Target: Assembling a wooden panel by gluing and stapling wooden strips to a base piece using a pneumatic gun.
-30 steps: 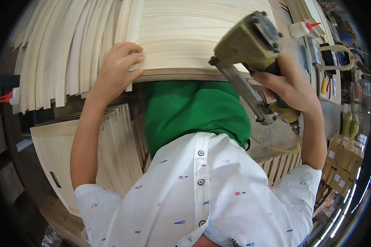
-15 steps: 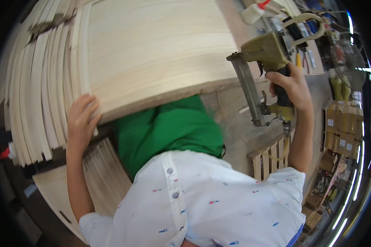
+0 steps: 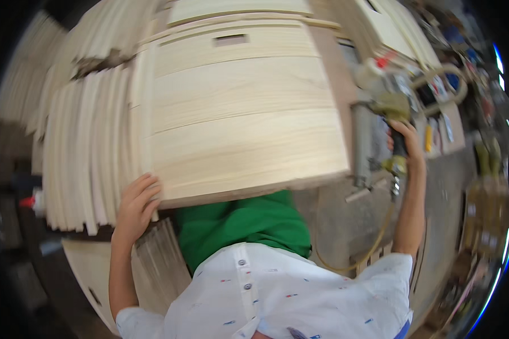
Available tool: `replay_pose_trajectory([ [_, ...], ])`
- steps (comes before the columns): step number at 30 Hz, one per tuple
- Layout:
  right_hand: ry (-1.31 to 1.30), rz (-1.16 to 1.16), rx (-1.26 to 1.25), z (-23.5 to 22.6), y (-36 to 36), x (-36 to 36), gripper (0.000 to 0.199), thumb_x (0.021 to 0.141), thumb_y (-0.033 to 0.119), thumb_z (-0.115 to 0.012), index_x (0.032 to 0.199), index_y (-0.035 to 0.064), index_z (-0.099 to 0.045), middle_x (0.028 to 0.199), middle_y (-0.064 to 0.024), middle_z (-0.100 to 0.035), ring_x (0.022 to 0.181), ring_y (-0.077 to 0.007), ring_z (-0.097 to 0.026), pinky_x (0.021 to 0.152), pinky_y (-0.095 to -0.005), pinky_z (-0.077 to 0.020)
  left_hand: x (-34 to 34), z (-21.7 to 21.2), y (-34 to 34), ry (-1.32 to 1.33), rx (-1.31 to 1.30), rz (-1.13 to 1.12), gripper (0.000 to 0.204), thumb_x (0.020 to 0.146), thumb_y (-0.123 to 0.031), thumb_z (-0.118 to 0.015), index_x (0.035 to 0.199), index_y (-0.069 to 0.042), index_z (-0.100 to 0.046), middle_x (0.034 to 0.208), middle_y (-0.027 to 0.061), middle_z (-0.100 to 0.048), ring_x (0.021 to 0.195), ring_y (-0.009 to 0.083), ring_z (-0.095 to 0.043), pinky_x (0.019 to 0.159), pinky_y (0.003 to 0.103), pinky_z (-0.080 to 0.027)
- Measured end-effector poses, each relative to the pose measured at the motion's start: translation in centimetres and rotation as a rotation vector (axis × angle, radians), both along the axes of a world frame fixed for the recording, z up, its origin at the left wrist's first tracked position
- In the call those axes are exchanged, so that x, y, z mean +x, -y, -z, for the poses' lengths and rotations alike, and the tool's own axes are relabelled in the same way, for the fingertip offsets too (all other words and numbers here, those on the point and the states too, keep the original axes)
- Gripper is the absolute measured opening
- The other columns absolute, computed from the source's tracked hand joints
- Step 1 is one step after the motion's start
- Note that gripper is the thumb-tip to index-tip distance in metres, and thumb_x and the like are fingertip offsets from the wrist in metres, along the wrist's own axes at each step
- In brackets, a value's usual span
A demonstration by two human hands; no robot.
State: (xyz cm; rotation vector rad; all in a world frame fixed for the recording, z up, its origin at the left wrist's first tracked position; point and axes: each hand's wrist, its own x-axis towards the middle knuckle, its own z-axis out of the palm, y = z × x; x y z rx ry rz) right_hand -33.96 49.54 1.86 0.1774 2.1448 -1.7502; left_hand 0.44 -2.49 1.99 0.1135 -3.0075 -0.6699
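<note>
My left hand [image 3: 133,208] rests at the near left corner of a pale wooden panel [image 3: 237,124], its fingers stretched out over the corner and the strip along that side. The panel is made of several boards and has a slot near its far end. Wrapped around the black grip of an olive-green air nail gun [image 3: 391,104] is my right hand [image 3: 408,141]. The gun is held upright beside the panel's right edge, slightly blurred. A yellowish air hose [image 3: 382,237] hangs from its grip's lower end.
Several long wooden strips [image 3: 87,152] lie stacked left of the panel. A white glue bottle with a red tip [image 3: 369,73] and hand tools stand at the right. Cardboard boxes [image 3: 486,217] are further right. Another wooden panel [image 3: 93,271] leans low on the left.
The view has shifted, showing more of the panel's far end. My right hand has brought the nail gun closer to the bench's right side. My left hand stays at the corner.
</note>
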Motion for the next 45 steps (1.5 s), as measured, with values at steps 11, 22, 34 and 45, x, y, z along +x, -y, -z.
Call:
replay_pose_trajectory([
  [11, -0.019, -0.046, 0.129, 5.9, -4.9, -3.8, 0.025, 0.090, 0.030, -0.063, 0.087, 0.0056, -0.059, 0.069, -0.0043, -0.060, 0.049, -0.0109, -0.055, 0.043, -0.0229, -0.0439, -5.7, -0.7, 4.9, -0.166, -0.247, -0.280, 0.024, 0.080, -0.007, -0.066, 0.103, 0.000, -0.065, 0.108, 0.0152, -0.064, 0.102, 0.0322, -0.059, 0.090, 0.039, -0.047],
  [22, -0.202, -0.263, 0.860, 2.7, -2.8, -2.1, 0.062, 0.096, 0.047, -0.048, 0.119, -0.0097, -0.054, 0.103, -0.0186, -0.063, 0.100, -0.0308, -0.057, 0.089, -0.0362, -0.0400, -18.0, -1.7, 16.6, -0.372, -0.539, -0.382, 0.022, 0.078, -0.008, -0.066, 0.099, -0.001, -0.065, 0.101, 0.0133, -0.062, 0.097, 0.0325, -0.057, 0.083, 0.042, -0.048],
  [34, -0.315, -0.074, 0.758, 5.3, -3.2, -0.9, 0.059, 0.097, 0.044, -0.049, 0.124, -0.0086, -0.051, 0.115, -0.0235, -0.059, 0.106, -0.0319, -0.056, 0.095, -0.0358, -0.0392, -30.0, -0.1, 25.0, -0.121, -1.175, -0.499, 0.017, 0.082, -0.016, -0.060, 0.096, -0.009, -0.066, 0.105, 0.0067, -0.059, 0.104, 0.0229, -0.052, 0.086, 0.039, -0.042],
  [45, -0.515, 0.070, 1.062, 2.7, -1.8, -0.7, 0.037, 0.097, 0.023, -0.055, 0.122, -0.0044, -0.055, 0.105, -0.0156, -0.062, 0.099, -0.0221, -0.057, 0.087, -0.0313, -0.0443, -27.9, -4.2, 20.1, -0.352, 0.501, -0.842, 0.019, 0.085, -0.013, -0.056, 0.086, 0.003, -0.065, 0.083, 0.0107, -0.067, 0.069, 0.0178, -0.066, 0.063, 0.033, -0.054],
])
